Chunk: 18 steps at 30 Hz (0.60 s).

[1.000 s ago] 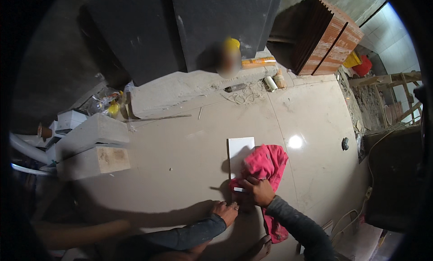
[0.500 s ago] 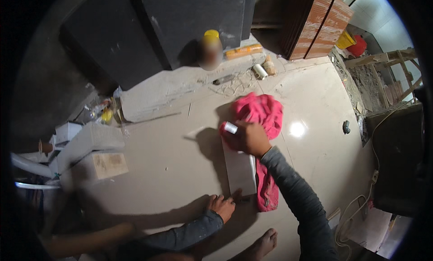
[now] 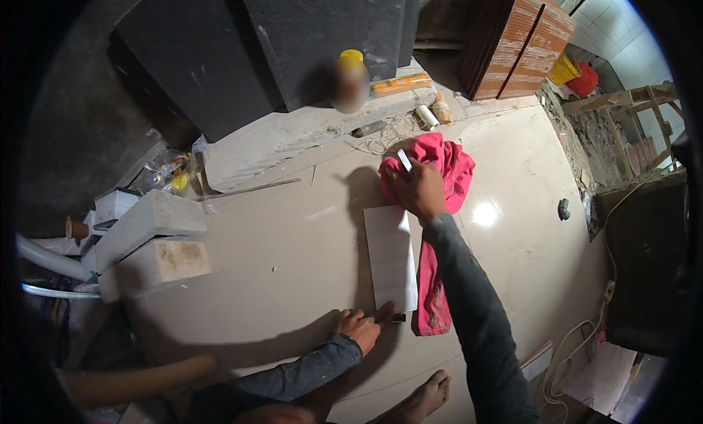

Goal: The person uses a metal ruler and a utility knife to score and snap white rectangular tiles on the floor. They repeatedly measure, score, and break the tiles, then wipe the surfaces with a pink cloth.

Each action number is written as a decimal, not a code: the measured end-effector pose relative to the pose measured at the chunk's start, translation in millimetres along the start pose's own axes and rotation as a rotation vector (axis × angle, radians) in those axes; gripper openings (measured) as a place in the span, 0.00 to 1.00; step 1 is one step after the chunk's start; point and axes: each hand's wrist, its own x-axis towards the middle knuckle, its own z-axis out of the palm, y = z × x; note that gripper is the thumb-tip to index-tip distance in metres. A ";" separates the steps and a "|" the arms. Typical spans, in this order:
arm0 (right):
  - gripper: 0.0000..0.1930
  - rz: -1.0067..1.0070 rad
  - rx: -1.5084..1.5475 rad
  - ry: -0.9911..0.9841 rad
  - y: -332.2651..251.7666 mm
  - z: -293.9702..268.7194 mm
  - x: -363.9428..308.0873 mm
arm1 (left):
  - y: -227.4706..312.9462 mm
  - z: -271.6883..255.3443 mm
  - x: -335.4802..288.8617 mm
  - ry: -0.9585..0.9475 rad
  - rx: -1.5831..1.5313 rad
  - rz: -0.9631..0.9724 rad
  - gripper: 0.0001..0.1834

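A long white rectangular tile [image 3: 390, 259] lies on the glossy floor before me. My left hand [image 3: 360, 329] is at the tile's near end, holding nothing, its fingers stretched out and the tips at the near edge. By those fingertips a small dark piece [image 3: 398, 318] sticks out; its kind is unclear. Beyond the tile's far end, my right hand [image 3: 421, 192] is closed on a small pale, flat object [image 3: 404, 160], mostly hidden by the fingers. A pink cloth [image 3: 455, 173] is bunched around and beyond that hand, with a strip running down the tile's right side.
Pale blocks [image 3: 157, 230] are stacked at the left. Large dark slabs [image 3: 322, 36] lean at the back, next to stacked hollow red bricks [image 3: 523, 47]. A white spool [image 3: 427, 116] and loose string lie below them. A cable [image 3: 560, 373] coils at the lower right; my bare foot [image 3: 432, 398] is near.
My right hand has moved away from me, off the tile's upper part to beyond its far end, with the pale object still in it. My left hand stays at the near end.
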 end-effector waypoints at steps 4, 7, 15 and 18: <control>0.24 -0.266 0.004 -0.220 -5.6 16.0 -82.7 | -1.0 -3.7 4.9 -0.110 0.105 0.044 0.24; 0.25 -0.634 -0.268 -0.319 13.0 25.7 -111.2 | 0.9 -4.8 -0.5 0.063 -0.006 0.038 0.28; 0.15 -0.037 0.021 -0.161 50.4 -43.2 -52.6 | -1.1 -18.0 -3.3 0.052 0.018 0.026 0.31; 0.25 -0.322 -0.192 -0.551 33.5 -10.3 -113.8 | -4.2 -9.3 4.2 -0.039 0.159 0.065 0.28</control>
